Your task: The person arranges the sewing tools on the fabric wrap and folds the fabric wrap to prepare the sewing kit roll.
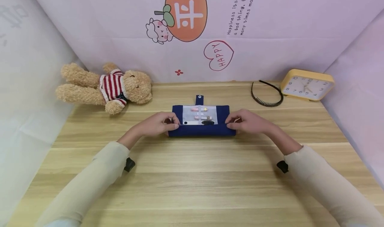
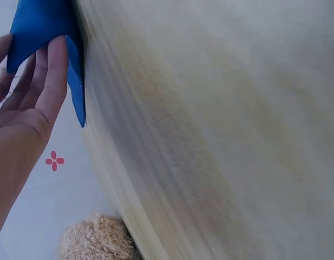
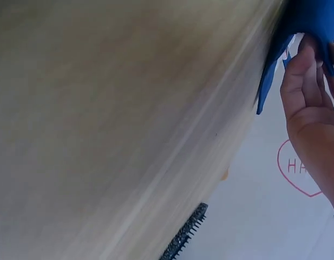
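A navy fabric storage pouch lies partly unfolded at the middle of the table, its near edge folded up over a light inner panel. A snap strap sticks out at its far side. Small items sit in the panel's pockets, among them a pink-and-silver USB stick and a black piece. My left hand pinches the left end of the folded edge, thumb on the near side. At the opposite end, my right hand pinches the same edge. Both wrist views show fingers tucked under the blue fabric.
A teddy bear in a striped shirt lies at the back left. Toward the back right are a black toothed headband and a yellow-framed clock. A printed white cloth hangs behind the wooden table.
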A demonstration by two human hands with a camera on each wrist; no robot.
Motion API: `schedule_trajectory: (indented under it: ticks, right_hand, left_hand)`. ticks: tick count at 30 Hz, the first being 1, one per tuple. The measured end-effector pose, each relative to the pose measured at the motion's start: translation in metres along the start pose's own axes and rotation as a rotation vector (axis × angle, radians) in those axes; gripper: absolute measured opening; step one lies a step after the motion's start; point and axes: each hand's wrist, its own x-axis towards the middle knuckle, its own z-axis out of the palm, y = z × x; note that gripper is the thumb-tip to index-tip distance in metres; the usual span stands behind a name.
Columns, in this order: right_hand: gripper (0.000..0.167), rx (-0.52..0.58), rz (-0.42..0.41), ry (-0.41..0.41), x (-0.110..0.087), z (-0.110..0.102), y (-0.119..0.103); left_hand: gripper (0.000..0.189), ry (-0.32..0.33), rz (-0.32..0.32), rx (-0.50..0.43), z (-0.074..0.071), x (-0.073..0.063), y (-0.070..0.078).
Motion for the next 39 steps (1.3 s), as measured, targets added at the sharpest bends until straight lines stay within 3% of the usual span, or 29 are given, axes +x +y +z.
schedule_trajectory:
  ticks: [5,12,16,20,24,27,30,35,39]
  right_hand:
    - [0.019,0.059,0.103,0.043,0.006,-0.002,0.001]
    - [0.017,0.043,0.173,0.054,0.015,0.0,0.002]
    - [0.014,0.023,0.184,0.06,0.017,0.0,0.0]
    - [0.015,0.044,0.185,0.051,0.017,0.001,0.001]
    - [0.014,0.047,0.196,0.046,0.017,0.001,0.002]
    - [0.013,0.044,0.208,0.055,0.015,0.0,0.003]
    - [0.013,0.05,0.208,0.055,0.015,0.0,0.003]
    - [0.014,0.04,0.205,0.043,0.018,0.001,0.002]
    - [0.012,-0.145,0.144,0.076,0.021,0.002,-0.006]
  left_hand:
    - [0.01,0.049,-0.064,0.022,-0.001,0.011,-0.001]
    - [0.011,0.088,-0.08,0.226,0.001,0.022,-0.007]
    - [0.008,0.116,-0.05,0.31,0.002,0.024,-0.004]
    - [0.013,0.208,-0.003,0.418,0.011,0.024,0.007]
    - [0.019,0.271,0.134,0.506,0.027,0.027,0.022]
    - [0.024,0.237,0.271,0.568,0.04,0.032,0.03]
    - [0.03,0.17,0.346,0.644,0.049,0.036,0.033]
    - [0.03,0.125,0.355,0.729,0.055,0.04,0.031]
    - [0.027,0.115,0.333,0.726,0.053,0.043,0.03]
